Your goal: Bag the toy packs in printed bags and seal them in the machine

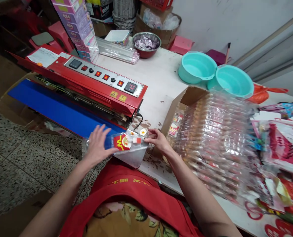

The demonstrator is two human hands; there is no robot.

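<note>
A clear plastic packet (128,144) with a red and yellow toy inside lies at the near end of the blue conveyor belt (59,110) of a red sealing machine (97,82). My left hand (98,144) rests flat on the packet's left end, fingers spread. My right hand (157,140) pinches the packet's right edge with its fingertips.
A stack of clear blister trays (215,141) in a cardboard box (183,98) stands right of my right hand. Two teal basins (214,74), a metal bowl (146,42) and purple boxes (78,26) sit further back on the white table (158,79). Loose packaging lies far right.
</note>
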